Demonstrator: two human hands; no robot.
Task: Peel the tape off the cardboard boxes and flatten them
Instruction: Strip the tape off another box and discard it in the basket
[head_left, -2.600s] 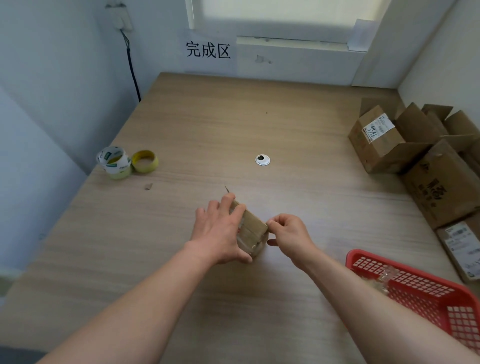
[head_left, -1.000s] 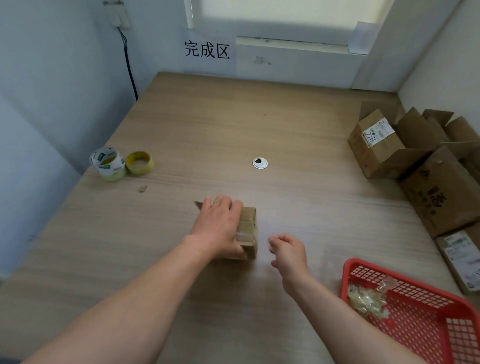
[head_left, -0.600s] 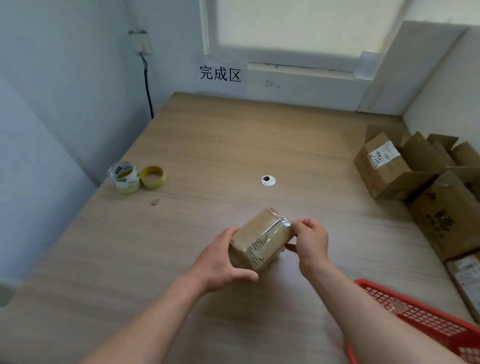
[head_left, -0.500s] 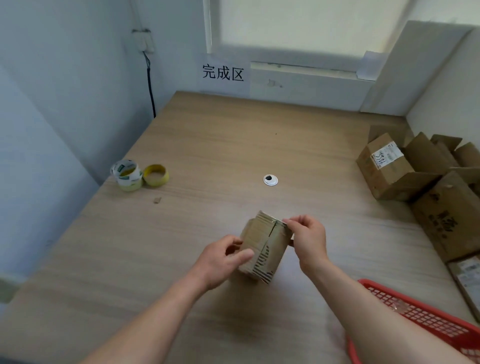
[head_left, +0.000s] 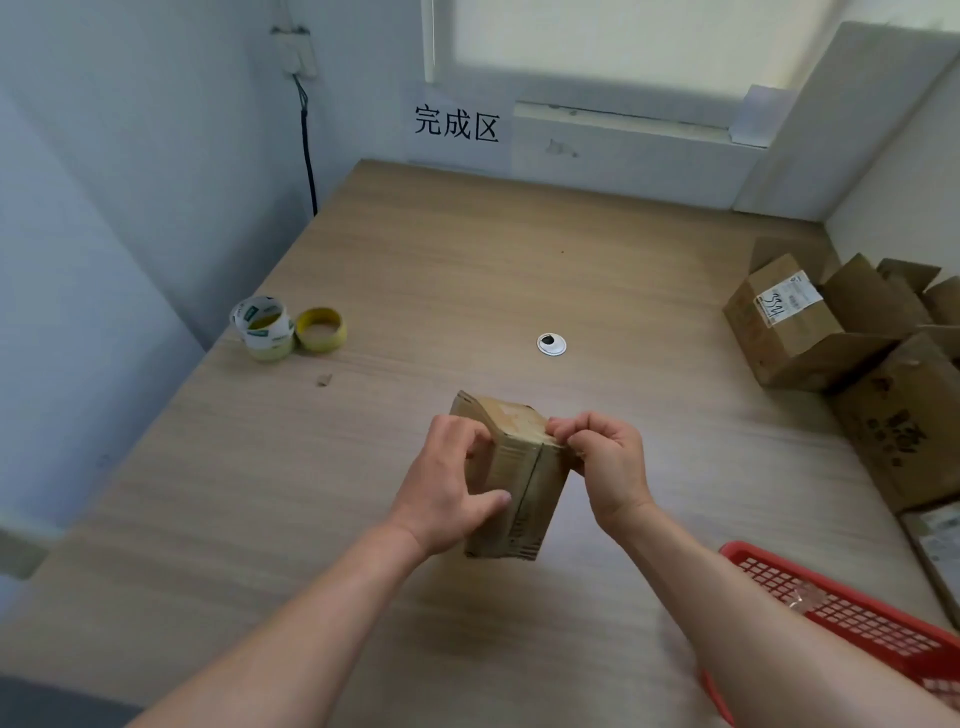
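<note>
A small cardboard box (head_left: 511, 478) is held above the table (head_left: 467, 270) near its front middle. It is gripped on its left side by the left hand (head_left: 449, 488), while its upper right edge is pinched by the right hand (head_left: 605, 462).

A small brown cardboard box (head_left: 519, 467), closed and glossy with clear tape, stands on end, slightly tilted, gripped by the left hand (head_left: 447, 488) and pinched at its upper corner by the right hand (head_left: 608, 462), well apart from the larger boxes (head_left: 789, 332), some open-flapped, piled at the right.
</note>
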